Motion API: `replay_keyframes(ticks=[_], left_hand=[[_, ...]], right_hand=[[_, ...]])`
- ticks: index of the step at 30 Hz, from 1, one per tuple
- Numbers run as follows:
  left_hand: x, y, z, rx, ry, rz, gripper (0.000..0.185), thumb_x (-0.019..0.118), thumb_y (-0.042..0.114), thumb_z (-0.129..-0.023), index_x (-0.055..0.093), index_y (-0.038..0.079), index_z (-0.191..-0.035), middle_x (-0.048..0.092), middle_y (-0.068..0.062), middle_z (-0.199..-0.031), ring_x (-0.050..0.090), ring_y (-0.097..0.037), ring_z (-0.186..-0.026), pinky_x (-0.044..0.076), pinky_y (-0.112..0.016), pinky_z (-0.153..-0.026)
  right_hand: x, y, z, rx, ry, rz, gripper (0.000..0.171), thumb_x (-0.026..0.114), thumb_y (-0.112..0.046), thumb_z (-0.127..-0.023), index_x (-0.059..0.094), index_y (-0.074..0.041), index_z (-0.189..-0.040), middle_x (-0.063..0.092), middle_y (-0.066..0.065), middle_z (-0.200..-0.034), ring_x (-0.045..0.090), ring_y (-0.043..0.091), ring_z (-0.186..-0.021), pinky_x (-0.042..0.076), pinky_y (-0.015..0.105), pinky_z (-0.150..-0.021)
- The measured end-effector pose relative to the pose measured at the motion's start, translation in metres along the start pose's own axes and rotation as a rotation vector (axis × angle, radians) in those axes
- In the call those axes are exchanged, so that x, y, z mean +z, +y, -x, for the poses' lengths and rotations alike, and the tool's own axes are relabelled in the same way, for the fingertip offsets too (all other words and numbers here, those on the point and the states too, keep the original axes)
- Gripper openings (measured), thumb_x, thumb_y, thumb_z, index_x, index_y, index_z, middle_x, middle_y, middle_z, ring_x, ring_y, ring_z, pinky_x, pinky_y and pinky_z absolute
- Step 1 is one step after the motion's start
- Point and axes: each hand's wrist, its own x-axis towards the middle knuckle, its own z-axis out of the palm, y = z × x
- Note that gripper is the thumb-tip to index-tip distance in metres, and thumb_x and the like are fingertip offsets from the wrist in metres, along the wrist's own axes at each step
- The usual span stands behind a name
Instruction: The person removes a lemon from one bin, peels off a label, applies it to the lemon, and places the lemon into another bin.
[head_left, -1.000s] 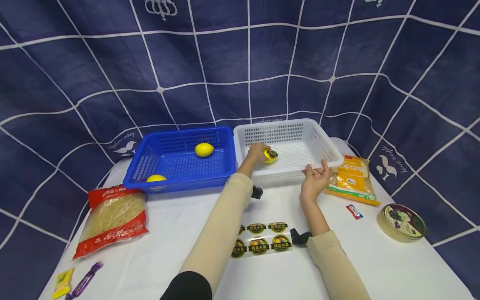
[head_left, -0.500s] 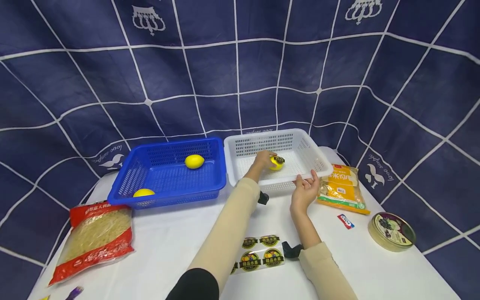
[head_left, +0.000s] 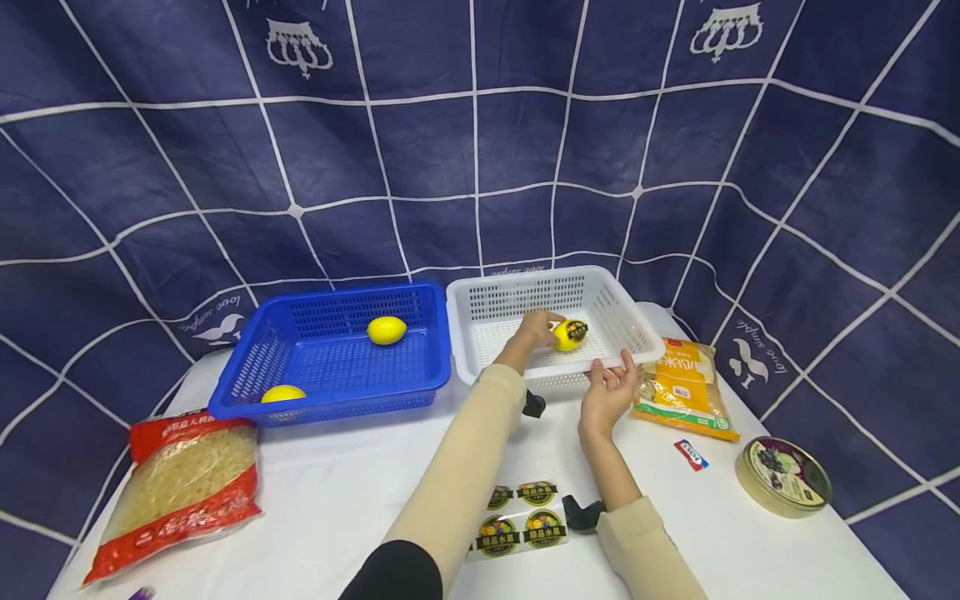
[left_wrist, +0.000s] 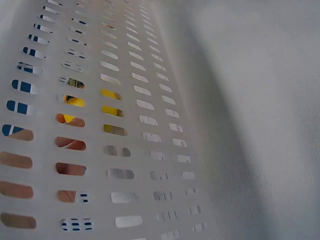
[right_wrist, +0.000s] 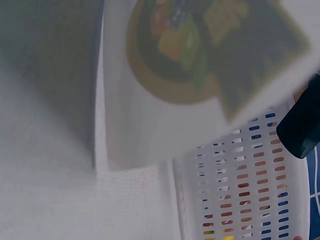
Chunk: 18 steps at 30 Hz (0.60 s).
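Note:
In the head view my left hand (head_left: pixel 528 335) reaches into the white basket (head_left: pixel 480 348), its fingers at the left end of a yellow lemon (head_left: pixel 567 337). A round black-and-gold sticker (head_left: pixel 576 331) faces up on that lemon. The thumb side is partly hidden, but the fingers seem to pinch the fruit. My right hand (head_left: pixel 606 402) holds the basket's front rim near its right corner, palm up. Through the slots in the left wrist view show bits of the lemon (left_wrist: pixel 111 110) and of skin. Left of it, the blue basket (head_left: pixel 330 408) holds two lemons without visible stickers.
A sticker sheet (head_left: pixel 517 533) lies between my forearms, looming close in the right wrist view. Left is a red-edged bag (head_left: pixel 183 487) of pale dry food. On the right are a yellow bag (head_left: pixel 682 390), a small red-and-blue packet (head_left: pixel 691 455) and a round tin (head_left: pixel 783 477).
The lemon and my left hand have shifted right inside the white basket, and the sticker shows more fully. My right hand keeps its place at the rim. The head view has tilted upward.

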Motion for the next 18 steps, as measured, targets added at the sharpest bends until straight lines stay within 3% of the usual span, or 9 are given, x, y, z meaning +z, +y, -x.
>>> replay_keyframes(ticks=[6,11,15,18], left_hand=[[-0.008,-0.003,0.008,0.009,0.014,0.103,0.047,0.071,0.007,-0.081,0.060,0.018,-0.125,0.061,-0.011,-0.118,0.060,-0.018,-0.102,0.052,-0.024,-0.081],[-0.032,-0.001,0.019,0.042,0.056,0.276,0.044,0.068,0.002,-0.082,0.059,0.011,-0.125,0.059,-0.019,-0.119,0.064,-0.022,-0.092,0.056,-0.023,-0.071],[-0.061,-0.009,0.045,0.102,0.121,0.456,0.041,0.065,-0.002,-0.083,0.059,0.006,-0.123,0.058,-0.020,-0.118,0.063,-0.024,-0.097,0.055,-0.018,-0.069],[-0.088,-0.020,0.080,0.153,0.177,0.551,0.038,0.064,0.001,-0.085,0.059,0.004,-0.122,0.059,-0.017,-0.119,0.061,-0.025,-0.101,0.054,-0.020,-0.074]], right_hand=[[0.002,0.000,0.002,-0.002,-0.014,0.001,0.050,0.053,0.006,-0.089,0.036,-0.002,-0.136,0.043,0.009,-0.098,0.054,0.012,-0.080,0.054,0.020,-0.076],[0.001,-0.002,-0.001,0.003,-0.033,-0.026,0.052,0.052,0.005,-0.090,0.032,-0.002,-0.138,0.041,0.012,-0.101,0.053,0.013,-0.081,0.054,0.024,-0.079],[0.001,-0.003,-0.001,0.027,-0.045,-0.029,0.053,0.052,0.004,-0.091,0.032,-0.005,-0.139,0.040,0.010,-0.103,0.053,0.013,-0.082,0.053,0.025,-0.081],[0.001,-0.003,0.000,0.043,-0.047,-0.035,0.052,0.052,0.004,-0.091,0.033,-0.007,-0.138,0.040,0.009,-0.103,0.053,0.013,-0.082,0.054,0.025,-0.080]])
